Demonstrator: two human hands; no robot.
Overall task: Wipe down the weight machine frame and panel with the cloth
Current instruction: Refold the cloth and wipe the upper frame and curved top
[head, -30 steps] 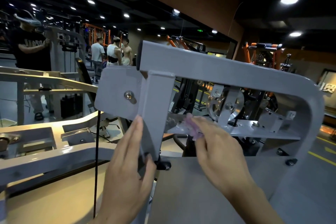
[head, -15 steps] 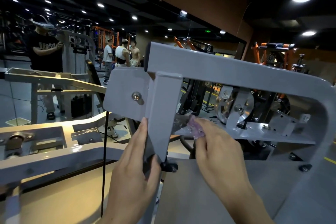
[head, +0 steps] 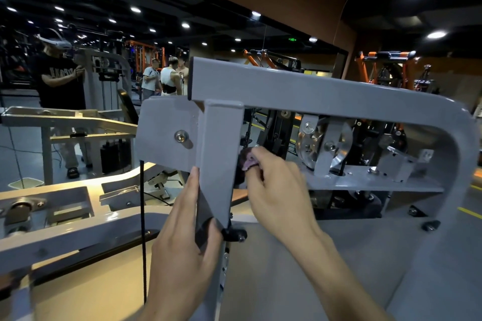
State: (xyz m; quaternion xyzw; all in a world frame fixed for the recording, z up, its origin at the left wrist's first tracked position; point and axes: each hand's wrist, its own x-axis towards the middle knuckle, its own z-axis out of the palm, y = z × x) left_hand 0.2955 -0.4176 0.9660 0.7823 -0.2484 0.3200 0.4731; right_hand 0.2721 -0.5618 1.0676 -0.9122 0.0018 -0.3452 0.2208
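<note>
Both hands: left hand (head: 182,250) grips frame upright (head: 219,164), right hand (head: 276,187) pinches cloth (head: 247,160)

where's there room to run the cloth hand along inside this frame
Free: the bare shelf stretch below the pulley, and the flat panel below. Crowded: by the upright, where the right hand holds the cloth, and around the pulley bracket.
</note>
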